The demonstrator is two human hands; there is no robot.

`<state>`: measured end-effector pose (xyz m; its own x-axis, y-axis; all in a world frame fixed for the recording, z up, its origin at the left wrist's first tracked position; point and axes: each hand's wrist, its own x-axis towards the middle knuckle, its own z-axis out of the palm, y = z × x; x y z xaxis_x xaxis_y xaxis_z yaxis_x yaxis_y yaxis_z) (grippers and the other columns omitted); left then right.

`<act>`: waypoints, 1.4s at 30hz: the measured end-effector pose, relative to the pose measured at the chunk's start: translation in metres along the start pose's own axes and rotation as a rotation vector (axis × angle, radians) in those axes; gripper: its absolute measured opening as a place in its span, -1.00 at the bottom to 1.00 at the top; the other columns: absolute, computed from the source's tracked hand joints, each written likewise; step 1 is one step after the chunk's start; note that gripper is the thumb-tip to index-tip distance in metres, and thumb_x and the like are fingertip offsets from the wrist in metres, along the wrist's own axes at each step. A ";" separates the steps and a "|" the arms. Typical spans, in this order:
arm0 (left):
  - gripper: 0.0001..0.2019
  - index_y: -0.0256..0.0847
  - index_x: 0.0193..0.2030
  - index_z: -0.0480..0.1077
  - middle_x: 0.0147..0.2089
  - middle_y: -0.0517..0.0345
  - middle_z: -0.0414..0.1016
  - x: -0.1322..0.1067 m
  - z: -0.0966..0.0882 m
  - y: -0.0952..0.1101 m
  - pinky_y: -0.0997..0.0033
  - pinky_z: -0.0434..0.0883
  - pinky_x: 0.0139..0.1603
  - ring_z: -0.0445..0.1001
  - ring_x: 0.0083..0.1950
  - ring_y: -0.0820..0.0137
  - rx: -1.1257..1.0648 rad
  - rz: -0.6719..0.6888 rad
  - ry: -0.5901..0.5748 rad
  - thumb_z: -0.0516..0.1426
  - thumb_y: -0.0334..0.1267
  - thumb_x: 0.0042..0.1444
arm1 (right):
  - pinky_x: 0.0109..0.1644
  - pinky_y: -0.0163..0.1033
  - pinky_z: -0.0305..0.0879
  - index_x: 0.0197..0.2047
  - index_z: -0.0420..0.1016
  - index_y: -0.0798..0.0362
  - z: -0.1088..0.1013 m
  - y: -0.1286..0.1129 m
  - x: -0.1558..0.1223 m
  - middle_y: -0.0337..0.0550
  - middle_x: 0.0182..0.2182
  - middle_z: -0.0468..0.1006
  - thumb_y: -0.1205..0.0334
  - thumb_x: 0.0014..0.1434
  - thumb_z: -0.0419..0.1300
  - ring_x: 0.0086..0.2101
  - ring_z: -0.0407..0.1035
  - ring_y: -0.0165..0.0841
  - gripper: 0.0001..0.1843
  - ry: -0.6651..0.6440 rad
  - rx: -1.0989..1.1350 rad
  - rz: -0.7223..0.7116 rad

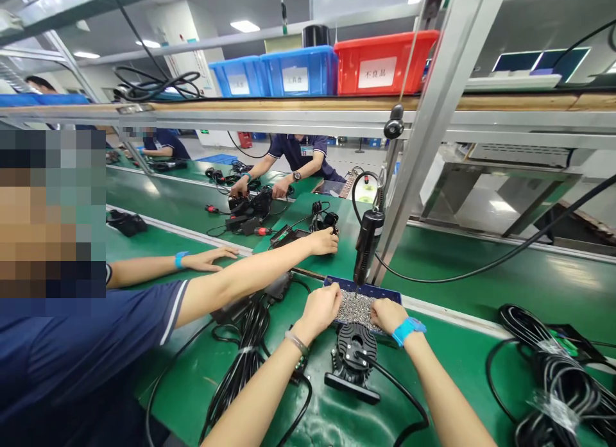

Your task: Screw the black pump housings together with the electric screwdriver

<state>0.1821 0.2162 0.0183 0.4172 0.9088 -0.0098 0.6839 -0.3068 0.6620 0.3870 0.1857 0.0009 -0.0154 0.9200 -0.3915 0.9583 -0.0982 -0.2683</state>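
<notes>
My left hand [321, 311] is at the left end of a blue tray [391, 295] filled with small metal screws [353, 308]. Its fingers are curled closed, and whatever they hold is hidden. At the tray's right end, my right hand [389, 317] dips its bent fingertips among the screws; I cannot make out what is between them. Between my forearms, a round black finned device [356, 352] with a bracket and cable stands on the green bench, just in front of the tray. An electric screwdriver [368, 242] hangs over the tray, its bit pointing down; neither hand touches it.
A co-worker's arm [250, 274] reaches across from the left. Bundled black cables [243, 344] lie left of my forearm, with more coils [548, 363] at the far right. A metal post [428, 126] rises behind the tray. Blue bins [301, 72] and a red bin [385, 62] sit on the shelf.
</notes>
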 end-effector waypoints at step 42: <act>-0.86 -0.22 -0.33 0.63 -0.32 0.07 0.54 -0.101 -0.027 0.007 0.49 0.50 -0.27 0.53 -0.31 0.43 -0.432 0.608 0.300 0.27 -0.28 0.24 | -0.32 -0.35 0.51 -0.24 0.57 -0.02 0.012 -0.029 -0.149 -0.17 -0.40 0.63 0.46 0.18 0.28 -0.40 0.55 -0.37 -0.83 0.796 0.571 -0.766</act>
<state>0.1286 0.1303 0.0440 0.4212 0.6741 0.6068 0.0711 -0.6915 0.7188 0.3582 0.0472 0.0561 -0.1475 0.7679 0.6234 0.5149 0.5977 -0.6145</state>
